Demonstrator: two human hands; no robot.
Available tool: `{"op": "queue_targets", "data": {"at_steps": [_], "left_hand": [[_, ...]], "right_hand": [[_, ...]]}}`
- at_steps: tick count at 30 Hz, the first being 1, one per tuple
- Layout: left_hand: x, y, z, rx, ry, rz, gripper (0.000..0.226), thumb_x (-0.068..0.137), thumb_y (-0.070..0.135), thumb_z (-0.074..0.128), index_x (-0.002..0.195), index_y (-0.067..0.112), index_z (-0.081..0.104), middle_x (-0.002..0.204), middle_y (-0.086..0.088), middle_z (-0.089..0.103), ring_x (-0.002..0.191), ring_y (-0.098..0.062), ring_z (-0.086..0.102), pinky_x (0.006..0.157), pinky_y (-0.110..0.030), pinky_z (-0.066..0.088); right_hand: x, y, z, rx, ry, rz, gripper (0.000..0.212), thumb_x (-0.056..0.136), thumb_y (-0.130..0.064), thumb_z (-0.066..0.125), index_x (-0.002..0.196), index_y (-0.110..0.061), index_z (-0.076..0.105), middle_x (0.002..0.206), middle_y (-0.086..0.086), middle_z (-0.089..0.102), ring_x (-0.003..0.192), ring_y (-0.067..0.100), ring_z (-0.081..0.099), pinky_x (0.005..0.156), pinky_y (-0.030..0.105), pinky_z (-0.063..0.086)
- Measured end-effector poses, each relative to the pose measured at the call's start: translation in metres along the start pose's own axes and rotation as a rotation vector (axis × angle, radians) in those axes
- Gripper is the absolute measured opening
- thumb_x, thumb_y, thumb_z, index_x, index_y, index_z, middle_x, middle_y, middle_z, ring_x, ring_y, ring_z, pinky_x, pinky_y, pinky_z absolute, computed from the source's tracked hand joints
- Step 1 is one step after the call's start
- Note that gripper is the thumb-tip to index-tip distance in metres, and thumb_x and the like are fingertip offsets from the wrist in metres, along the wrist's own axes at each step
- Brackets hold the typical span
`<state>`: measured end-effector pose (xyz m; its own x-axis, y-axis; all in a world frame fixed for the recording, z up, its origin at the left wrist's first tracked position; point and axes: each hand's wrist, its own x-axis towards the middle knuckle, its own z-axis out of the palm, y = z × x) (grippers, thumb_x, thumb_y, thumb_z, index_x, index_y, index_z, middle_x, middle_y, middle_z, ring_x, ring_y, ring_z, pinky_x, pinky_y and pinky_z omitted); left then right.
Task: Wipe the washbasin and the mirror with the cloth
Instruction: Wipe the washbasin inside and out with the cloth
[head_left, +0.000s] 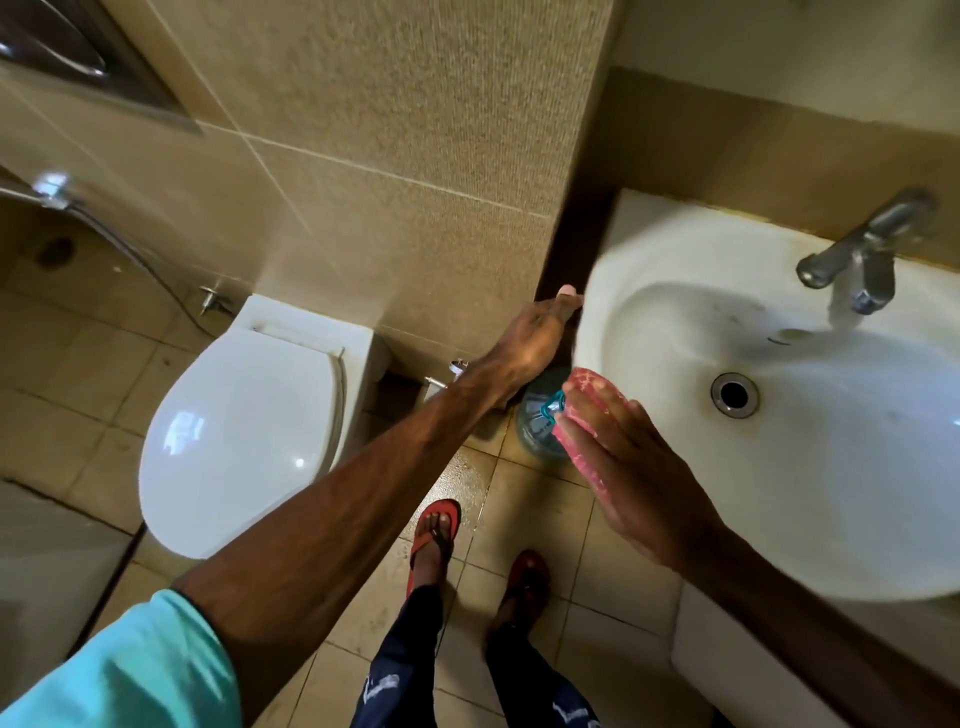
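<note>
1. Cloth contact is happening at the left rim of the white washbasin (831, 467). We are pressing the pink cloth (589, 410) flat against it with our right hand (634, 467), fingers lying straight over the fabric and none curling round it.
2. Our left hand (535, 338) is reaching into the dark gap between the tiled wall (415, 156) and the basin's side. Only the thumb is showing against the rim and the fingers are hiding behind the hand, so we are not able to tell whether it is gripping anything.
3. We are judging the cloth to be thin, limp and light, probably damp. It is likely to be bunching and sliding under a flat palm, so we are favouring a spread hand over its middle for wiping and a pinch at a gathered edge for lifting it.
4. The glazed bowl is looking hard and slick. A pale blur under the chrome tap (857, 260) may be running water, which would be making the rim more slippery.
5. A clear water jar (535, 436) is standing on the floor just below the cloth, so a slipped cloth would probably be landing on it.
6. The mirror is lying outside the view, so we are saying nothing of it.
</note>
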<state>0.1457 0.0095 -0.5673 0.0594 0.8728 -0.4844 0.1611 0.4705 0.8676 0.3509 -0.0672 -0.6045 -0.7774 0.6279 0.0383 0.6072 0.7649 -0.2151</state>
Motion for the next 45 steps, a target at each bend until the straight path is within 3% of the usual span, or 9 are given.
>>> {"op": "queue_targets", "data": {"at_steps": [5, 11, 16, 20, 23, 30, 36, 41, 45], "left_hand": [[0.006, -0.015, 0.0, -0.269, -0.036, -0.063, 0.07, 0.107, 0.053, 0.007, 0.15, 0.011, 0.045, 0.151, -0.009, 0.051, 0.131, -0.016, 0.052, 0.092, -0.019, 0.044], [0.016, -0.02, -0.005, -0.392, -0.023, -0.07, 0.074, 0.105, 0.057, 0.005, 0.156, 0.01, 0.032, 0.159, -0.01, 0.04, 0.148, -0.022, 0.037, 0.121, -0.036, 0.028], [0.01, -0.025, 0.003, -0.197, -0.056, 0.025, 0.063, 0.108, 0.05, 0.01, 0.147, 0.018, 0.048, 0.146, 0.006, 0.055, 0.135, -0.006, 0.052, 0.103, -0.017, 0.042], [0.009, -0.028, 0.006, -0.099, -0.058, 0.073, 0.057, 0.11, 0.044, 0.011, 0.155, 0.018, 0.035, 0.16, 0.006, 0.038, 0.144, -0.006, 0.038, 0.116, -0.022, 0.029], [0.013, -0.031, 0.003, -0.062, -0.053, 0.097, 0.056, 0.11, 0.043, 0.015, 0.156, 0.017, 0.033, 0.163, 0.003, 0.033, 0.15, -0.011, 0.031, 0.123, -0.029, 0.024], [0.015, -0.034, -0.003, -0.044, -0.13, 0.105, 0.057, 0.109, 0.046, 0.013, 0.142, 0.024, 0.054, 0.135, 0.013, 0.062, 0.123, 0.007, 0.057, 0.105, -0.015, 0.045], [0.025, -0.037, -0.009, -0.043, -0.169, 0.125, 0.057, 0.11, 0.045, 0.011, 0.144, 0.022, 0.051, 0.123, 0.018, 0.066, 0.116, 0.011, 0.061, 0.091, -0.007, 0.049], [0.018, -0.038, 0.003, 0.111, -0.124, 0.151, 0.064, 0.103, 0.059, 0.033, 0.156, 0.023, 0.035, 0.156, -0.001, 0.045, 0.141, -0.019, 0.048, 0.116, -0.04, 0.043], [0.002, -0.038, 0.018, 0.128, -0.092, 0.147, 0.055, 0.111, 0.028, 0.031, 0.162, 0.017, 0.012, 0.157, 0.013, 0.026, 0.124, 0.019, 0.041, 0.093, 0.003, 0.041]], "right_hand": [[0.049, 0.008, 0.006, 0.1, 0.079, 0.164, 0.06, 0.11, -0.035, 0.036, 0.164, -0.009, 0.029, 0.175, 0.011, 0.014, 0.164, 0.027, 0.006, 0.127, 0.053, 0.03], [0.102, 0.015, 0.021, 0.151, 0.17, 0.451, 0.065, 0.11, -0.045, 0.035, 0.168, -0.021, 0.016, 0.177, 0.005, -0.001, 0.164, 0.023, -0.007, 0.131, 0.053, 0.015], [0.07, -0.005, 0.022, 0.303, 0.211, 0.51, 0.067, 0.11, -0.034, 0.039, 0.168, -0.02, 0.01, 0.177, 0.005, -0.005, 0.164, 0.023, -0.006, 0.132, 0.051, 0.018], [0.009, -0.024, 0.018, 0.228, 0.104, 0.55, 0.074, 0.101, -0.042, 0.027, 0.168, -0.02, 0.004, 0.177, 0.004, 0.004, 0.162, 0.024, 0.017, 0.125, 0.048, 0.036], [-0.013, -0.028, 0.02, 0.19, 0.075, 0.556, 0.076, 0.101, -0.039, 0.039, 0.168, -0.016, 0.012, 0.174, 0.008, 0.018, 0.154, 0.029, 0.036, 0.119, 0.049, 0.043], [0.103, -0.01, 0.027, 0.383, 0.266, 0.862, 0.088, 0.102, -0.068, 0.019, 0.166, -0.008, 0.011, 0.172, 0.022, 0.017, 0.159, 0.036, 0.022, 0.125, 0.05, 0.034], [0.13, -0.002, 0.019, 0.471, 0.299, 0.984, 0.079, 0.104, -0.056, 0.02, 0.166, -0.008, 0.003, 0.173, 0.024, 0.007, 0.161, 0.038, 0.014, 0.127, 0.05, 0.028], [0.04, -0.038, 0.01, 0.257, 0.154, 0.792, 0.068, 0.107, -0.048, 0.03, 0.163, -0.009, 0.029, 0.162, 0.017, 0.042, 0.142, 0.029, 0.051, 0.114, 0.044, 0.049], [-0.052, -0.045, -0.001, 0.16, 0.13, 0.705, 0.061, 0.099, -0.029, 0.051, 0.158, -0.017, 0.042, 0.158, 0.003, 0.05, 0.14, 0.02, 0.052, 0.116, 0.044, 0.043]]}}
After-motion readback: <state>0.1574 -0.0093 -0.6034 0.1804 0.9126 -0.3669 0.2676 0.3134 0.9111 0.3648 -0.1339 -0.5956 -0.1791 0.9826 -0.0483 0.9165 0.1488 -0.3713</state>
